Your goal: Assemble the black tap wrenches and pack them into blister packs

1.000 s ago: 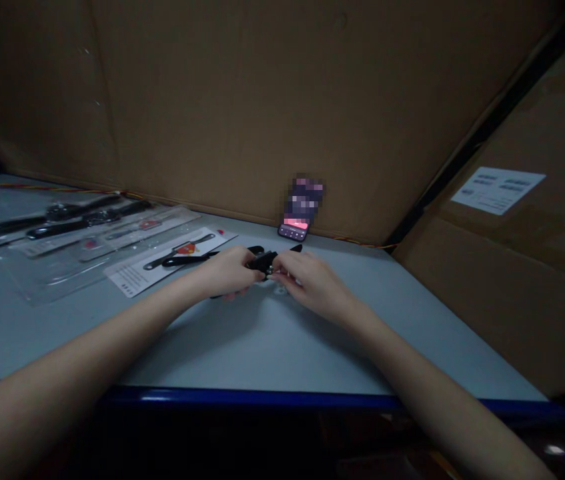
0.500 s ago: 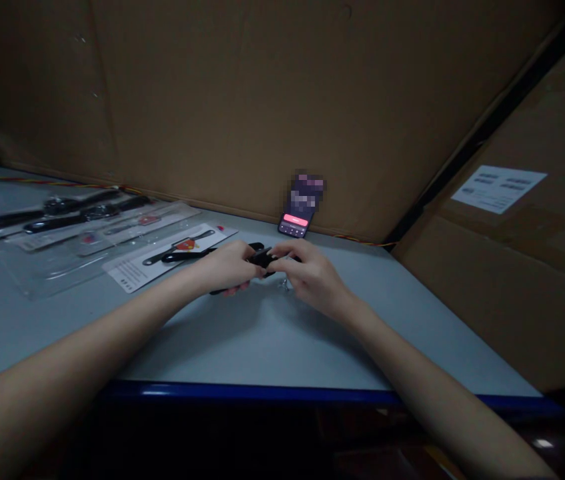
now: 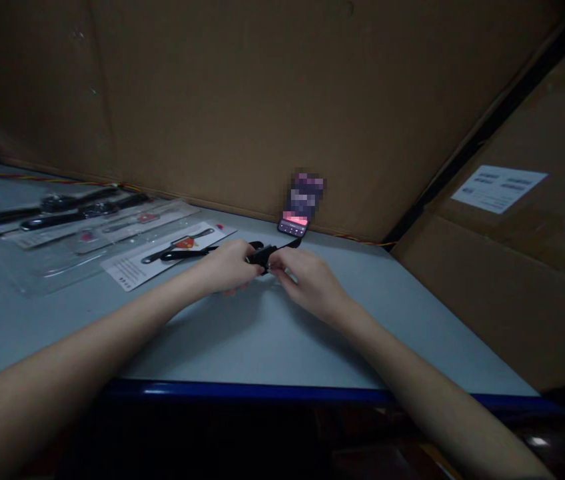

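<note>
My left hand (image 3: 232, 263) is closed around a black long-handled tool (image 3: 261, 257) whose exact kind I cannot make out. A dark handle-like length (image 3: 182, 255) extends left from behind this hand, over a printed card. Against the tool's head, my right hand (image 3: 307, 277) pinches with thumb and fingers a small shiny piece (image 3: 271, 267), mostly hidden by the fingertips. Another dark strip (image 3: 292, 243) shows just beyond the right fingers. The printed card (image 3: 132, 267) pictures a black-handled tool with an orange-red shape.
Clear plastic packages (image 3: 92, 213) with black-handled tools lie on the left of the grey tabletop (image 3: 242, 353). A lit phone (image 3: 293, 228) leans against the cardboard wall (image 3: 212, 100). A labelled cardboard box (image 3: 512, 280) stands at right. The table has a blue front edge (image 3: 242, 392).
My right fingertips have drawn closer together at the tool's head. The shiny bit that showed on the table below my right hand no longer shows there. My left hand has barely moved.
</note>
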A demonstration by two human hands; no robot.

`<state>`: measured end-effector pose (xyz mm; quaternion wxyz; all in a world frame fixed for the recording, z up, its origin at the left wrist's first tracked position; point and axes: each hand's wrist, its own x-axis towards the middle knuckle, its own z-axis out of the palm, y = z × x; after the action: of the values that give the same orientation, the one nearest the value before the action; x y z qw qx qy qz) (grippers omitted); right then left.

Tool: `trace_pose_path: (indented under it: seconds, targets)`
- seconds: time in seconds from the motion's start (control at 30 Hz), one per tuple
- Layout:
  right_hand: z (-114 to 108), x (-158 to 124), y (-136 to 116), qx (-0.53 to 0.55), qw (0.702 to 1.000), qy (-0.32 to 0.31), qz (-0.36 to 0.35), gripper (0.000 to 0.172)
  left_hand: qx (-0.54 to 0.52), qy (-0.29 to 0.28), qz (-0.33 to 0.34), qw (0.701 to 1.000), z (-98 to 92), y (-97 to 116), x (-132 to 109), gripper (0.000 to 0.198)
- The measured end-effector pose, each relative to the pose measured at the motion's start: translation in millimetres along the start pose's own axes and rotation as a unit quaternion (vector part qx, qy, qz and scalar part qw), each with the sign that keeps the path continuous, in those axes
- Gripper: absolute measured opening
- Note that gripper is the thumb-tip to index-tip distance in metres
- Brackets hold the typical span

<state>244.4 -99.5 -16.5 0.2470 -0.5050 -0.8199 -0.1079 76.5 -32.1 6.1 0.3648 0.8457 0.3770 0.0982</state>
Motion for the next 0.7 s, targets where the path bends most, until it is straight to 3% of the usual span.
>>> trace_pose_path:
  seconds: [0.1,0.3,0.53,0.6,0.7]
  targets:
    - [-3.6,-0.2,2.3,-0.075,0.996,0.006,-0.057,0.023,-0.009,-0.002,-0.007,1.0,0.7,-2.3,1.6,0.024]
    - [-8.1,-0.4,1.1,-0.024,0.998,0.028,-0.053,0.028,-0.014,-0.003,-0.003,1.0,-0.1,0.3,0.5,0.026]
    - [-4.1,-1.1,5.9,-0.031,0.996,0.038,-0.07,0.011,-0.012,0.004,-0.01,1.0,-0.2,5.4,-2.5,0.024]
    - [-0.4,-1.8,3.9,0.028,0.997,0.061,-0.037,0.012,-0.016,0.011,0.001,1.0,1.7,5.6,-3.1,0.025]
    - [6.5,-1.2,-2.3,0.181,0.976,0.095,0.077,0.011,-0.019,0.026,0.023,0.999,4.6,6.0,-3.5,0.025]
